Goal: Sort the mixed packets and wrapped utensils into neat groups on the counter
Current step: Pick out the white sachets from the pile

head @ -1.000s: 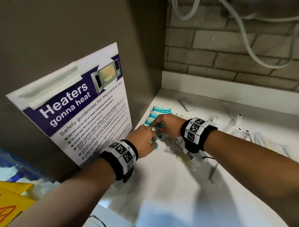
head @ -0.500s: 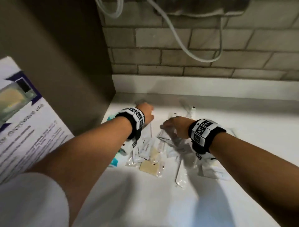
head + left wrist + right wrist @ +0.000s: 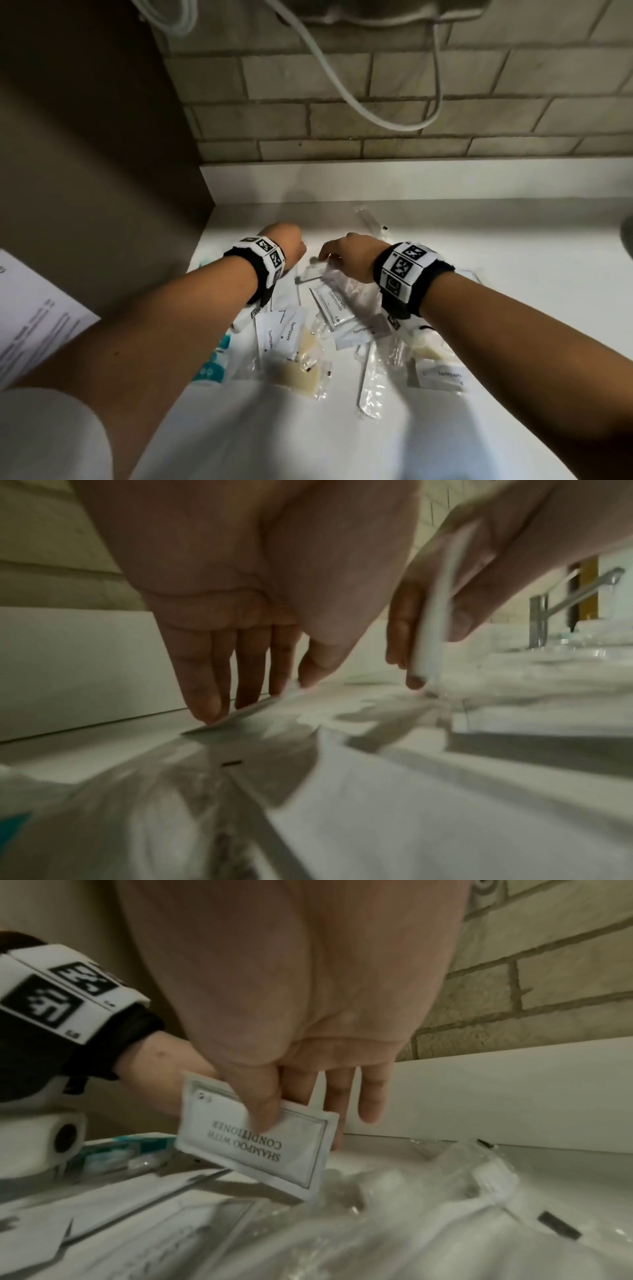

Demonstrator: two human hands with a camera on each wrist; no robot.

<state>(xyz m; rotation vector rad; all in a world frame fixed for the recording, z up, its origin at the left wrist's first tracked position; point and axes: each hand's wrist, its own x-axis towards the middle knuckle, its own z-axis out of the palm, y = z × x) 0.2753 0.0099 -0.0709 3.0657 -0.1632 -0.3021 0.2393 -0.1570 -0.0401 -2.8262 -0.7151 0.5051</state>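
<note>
A mixed pile lies on the white counter (image 3: 513, 308): toothpaste sachets (image 3: 281, 334), a shampoo sachet (image 3: 334, 305), teal packets (image 3: 214, 359), tan items in clear wrap (image 3: 301, 373) and a clear-wrapped utensil (image 3: 371, 380). My right hand (image 3: 294, 1123) pinches a white sachet (image 3: 240, 1156) printed "shampoo with conditioner", tilted just above the pile. My left hand (image 3: 260, 696) is at the back left. Its fingertips and thumb pinch a thin flat packet (image 3: 240, 715), one edge of which is lifted off the counter. Both hands sit close together in the head view.
A brown panel (image 3: 85, 154) closes the left side and a brick wall (image 3: 342, 102) with a hanging cable (image 3: 342, 85) stands behind. A poster (image 3: 34, 325) leans at the far left. Another clear-wrapped item (image 3: 371, 222) lies near the backsplash. A tap (image 3: 548, 607) stands to the right.
The view has swung right, away from the poster. Both hands left the teal packets and moved to the back of the pile. My right hand now holds the shampoo sachet.
</note>
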